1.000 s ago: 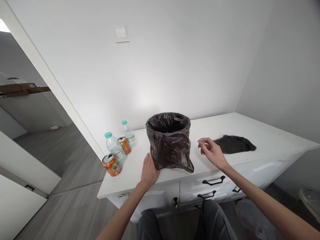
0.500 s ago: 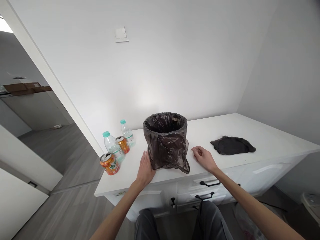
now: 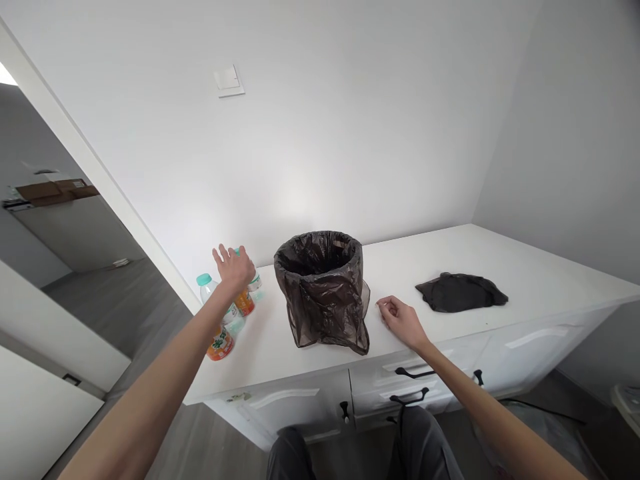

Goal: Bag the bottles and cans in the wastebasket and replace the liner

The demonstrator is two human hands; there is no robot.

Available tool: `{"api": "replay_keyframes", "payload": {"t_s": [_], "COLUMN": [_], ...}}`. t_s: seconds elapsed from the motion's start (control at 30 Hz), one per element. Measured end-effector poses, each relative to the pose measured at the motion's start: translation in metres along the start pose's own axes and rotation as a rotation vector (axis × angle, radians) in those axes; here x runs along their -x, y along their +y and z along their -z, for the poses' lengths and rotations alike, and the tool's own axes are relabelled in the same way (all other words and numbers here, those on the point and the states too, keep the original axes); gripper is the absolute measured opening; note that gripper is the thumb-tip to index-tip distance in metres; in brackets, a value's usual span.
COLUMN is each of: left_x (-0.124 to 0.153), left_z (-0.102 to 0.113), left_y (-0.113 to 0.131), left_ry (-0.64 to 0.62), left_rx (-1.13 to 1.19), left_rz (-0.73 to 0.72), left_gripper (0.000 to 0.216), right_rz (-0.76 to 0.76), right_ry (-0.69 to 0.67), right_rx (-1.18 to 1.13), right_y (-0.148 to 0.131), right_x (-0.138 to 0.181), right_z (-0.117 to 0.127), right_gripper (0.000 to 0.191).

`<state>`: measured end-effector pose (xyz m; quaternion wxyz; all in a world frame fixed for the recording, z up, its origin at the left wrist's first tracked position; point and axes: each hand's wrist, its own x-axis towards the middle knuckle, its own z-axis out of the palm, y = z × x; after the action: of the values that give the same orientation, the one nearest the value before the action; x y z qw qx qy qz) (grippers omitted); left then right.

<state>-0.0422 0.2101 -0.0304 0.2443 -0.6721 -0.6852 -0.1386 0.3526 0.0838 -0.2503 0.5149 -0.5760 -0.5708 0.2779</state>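
Note:
My left hand (image 3: 235,270) is raised over the drinks at the counter's left end, fingers spread. It overlaps the farther water bottle (image 3: 255,282) with a teal cap; whether it touches the cap I cannot tell. Beneath the hand stands an orange drink can (image 3: 245,304). A nearer water bottle (image 3: 205,287) and another orange can (image 3: 221,345) are partly hidden by my forearm. My right hand (image 3: 401,323) rests on the counter with curled fingers, nothing visible in it. Between my hands stands a bin lined with a black plastic bag (image 3: 327,303), its mouth open upward.
A folded black plastic bag (image 3: 463,292) lies on the white counter (image 3: 540,267) to the right. Drawers with black handles (image 3: 410,397) face my knees. A wall with a switch (image 3: 229,80) rises behind, and a doorway opens at left.
My left hand has left the lined bin's lower left side and moved left and up over the bottles and cans. My right hand stays in place. The view has shifted slightly.

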Motion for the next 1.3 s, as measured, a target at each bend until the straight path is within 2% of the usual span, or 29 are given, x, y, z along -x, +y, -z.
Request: {"api": "replay_keyframes", "payload": {"t_s": [0.07, 0.27, 0.4, 0.47, 0.57, 0.7, 0.77, 0.87, 0.93, 1.0, 1.1, 1.2, 1.3], "left_x": [0.001, 0.011, 0.018, 0.018, 0.018, 0.033, 0.051, 0.079, 0.090, 0.090, 0.074, 0.052, 0.038], "left_z": [-0.001, 0.005, 0.010, 0.019, 0.054, 0.138, 0.178, 0.217, 0.224, 0.218, 0.196, 0.172, 0.156], "left_y": [0.004, 0.014, 0.013, 0.009, 0.005, 0.014, 0.026, 0.048, 0.062, 0.071, 0.078, 0.081, 0.085], "left_ry": [-0.040, -0.031, -0.004, 0.061, 0.305, 0.664, 0.781, 0.705, 0.604, 0.467, 0.245, 0.107, -0.042], "left_rx": [-0.012, 0.051, 0.084, 0.133, 0.310, 0.549, 0.614, 0.649, 0.642, 0.632, 0.634, 0.630, 0.632], "left_rz": [0.010, -0.073, -0.088, -0.091, -0.152, -0.329, -0.401, -0.433, -0.462, -0.495, -0.533, -0.562, -0.558], "left_gripper": [0.055, 0.045, 0.042, 0.043, 0.048, 0.046, 0.042, 0.036, 0.033, 0.033, 0.036, 0.040, 0.047], "right_rz": [0.001, -0.020, -0.028, -0.025, -0.019, -0.017, -0.015, -0.003, 0.005, 0.009, 0.009, 0.014, 0.018], "right_ry": [0.002, -0.008, -0.005, -0.004, -0.005, -0.006, -0.006, -0.004, -0.001, 0.004, 0.011, 0.012, 0.005], "right_rx": [0.006, 0.025, 0.030, 0.031, 0.032, 0.042, 0.046, 0.055, 0.060, 0.057, 0.041, 0.034, 0.032], "right_y": [0.001, -0.014, -0.019, -0.018, -0.017, -0.016, -0.015, -0.011, -0.008, -0.004, 0.000, -0.001, -0.007], "right_x": [-0.001, 0.002, 0.003, 0.004, 0.004, 0.004, 0.003, 0.002, 0.001, 0.000, -0.002, -0.003, -0.003], "right_z": [0.000, 0.002, 0.002, 0.001, 0.001, 0.000, 0.000, 0.000, 0.000, 0.000, 0.000, 0.001, 0.004], "right_gripper": [0.036, 0.032, 0.032, 0.032, 0.032, 0.032, 0.032, 0.032, 0.032, 0.032, 0.031, 0.030, 0.027]}}
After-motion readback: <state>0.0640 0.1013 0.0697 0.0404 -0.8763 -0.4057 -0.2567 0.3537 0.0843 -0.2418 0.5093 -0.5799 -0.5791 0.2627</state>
